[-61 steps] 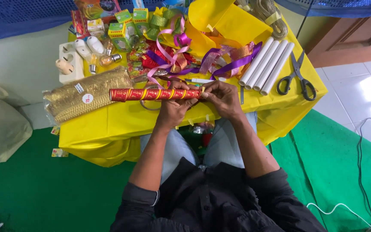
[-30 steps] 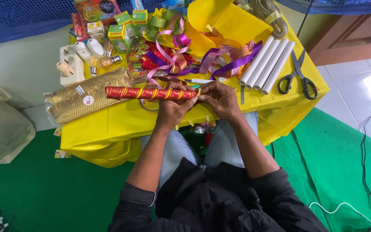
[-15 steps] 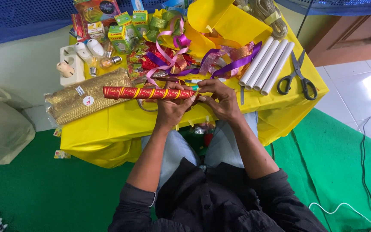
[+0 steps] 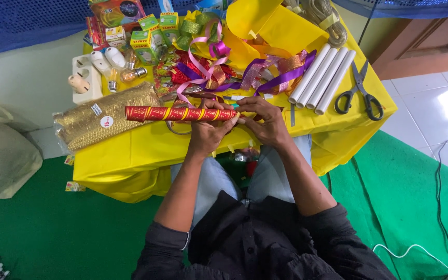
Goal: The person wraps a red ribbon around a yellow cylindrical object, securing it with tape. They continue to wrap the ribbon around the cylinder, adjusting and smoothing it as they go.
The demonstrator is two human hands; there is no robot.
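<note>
The left hand [image 4: 207, 134] is closed around the right part of a red roll with gold stripes [image 4: 180, 113], which lies level just above the near edge of the table with the yellow cloth [image 4: 130, 150]; this grip seems to keep the roll from turning; the right hand [image 4: 265, 120] has its fingers pinched at the right end of the same roll, probably because the work is at that tip, though what the fingertips press there is too small to tell. Only one such roll is in view; to the right lie four white rolls [image 4: 321, 79] side by side, touching each other, maybe so that they do not roll away; just beside them is one pair of scissors [image 4: 360, 92] with dark handles, well within reach of the right hand. Behind the hands a heap of ribbons [image 4: 234, 72] in pink, purple and red is tangled, so I cannot count them. To the left one packet of gold trim [image 4: 107, 120] touches the red roll; farther back one white socket strip [image 4: 86, 78] lies with several light bulbs [image 4: 111, 62] and some small green boxes [image 4: 151, 36], at least three.
</note>
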